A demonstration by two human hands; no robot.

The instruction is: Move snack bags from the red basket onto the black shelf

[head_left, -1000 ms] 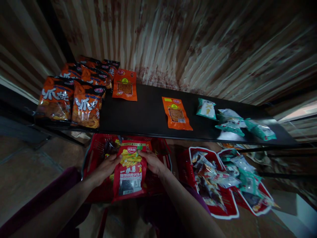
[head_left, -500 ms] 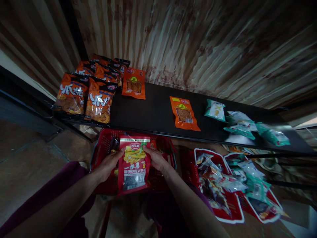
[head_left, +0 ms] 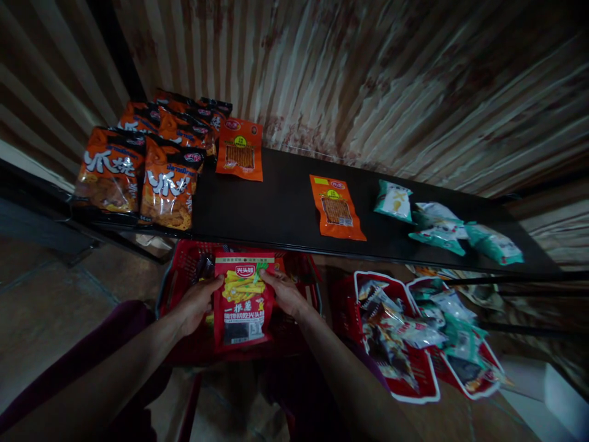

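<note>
A red snack bag [head_left: 243, 301] with yellow strips printed on it is held upright, its front facing me. My left hand [head_left: 199, 302] grips its left edge, thumb on the front. On the opposite edge my right hand [head_left: 286, 293] pinches it near the top. Both hands are over a red basket [head_left: 172, 288] with more packets inside, partly hidden by the bag. Beyond, on a black shelf [head_left: 262, 209], lie an orange packet [head_left: 337, 207] and another orange packet [head_left: 240, 149], the latter beside several orange and black bags [head_left: 169, 184].
Several green bags [head_left: 437, 227] lie at the shelf's right part. Below it on the floor stand two white-rimmed red baskets, one [head_left: 430, 374] holding mixed packets, the other [head_left: 494, 356] mostly green ones. A striped curtain [head_left: 322, 80] hangs behind the shelf.
The view has shifted slightly, so the shelf and baskets appear further left. Both hands still hold the red bag, which is now turned a little more upright.
</note>
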